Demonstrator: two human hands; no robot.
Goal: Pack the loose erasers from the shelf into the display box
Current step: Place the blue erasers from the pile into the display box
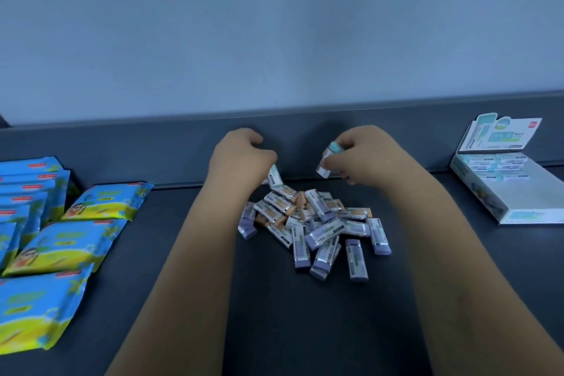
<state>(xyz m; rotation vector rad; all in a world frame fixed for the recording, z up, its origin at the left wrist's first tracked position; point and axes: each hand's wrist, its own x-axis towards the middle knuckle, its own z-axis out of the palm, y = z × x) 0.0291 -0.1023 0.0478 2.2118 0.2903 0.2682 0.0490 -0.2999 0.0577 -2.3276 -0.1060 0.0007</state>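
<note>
Erasers (308, 223) lie in a loose heap at the middle of the dark shelf (305, 330), sleeved in white with purple, orange or teal ends. They point every way, though several at the heap's six o'clock edge run roughly twelve to six.

Both forearms reach past the heap to its far side. The left hand (241, 159), at the heap's eleven o'clock, has its fingers curled down onto one eraser (274, 175). That piece leans on the pile, its long axis running eleven to five. The right hand (360, 156), at one o'clock, pinches a teal-tipped eraser (328, 162) clear of the heap. This one stands nearly upright, teal end toward one o'clock and lower end toward seven. Whether a second piece is stacked against it, I cannot tell.

Working from the far edge with both hands probably lets each gather pieces without scattering the rest.

The display box (531, 216) sits well apart at three o'clock, its printed lid standing up behind. Rows inside already lie flat with long axes running nine to three. A held eraser would likely need turning to that line before it goes in.

Blue and yellow packets (76, 241) are spread at nine o'clock.
</note>
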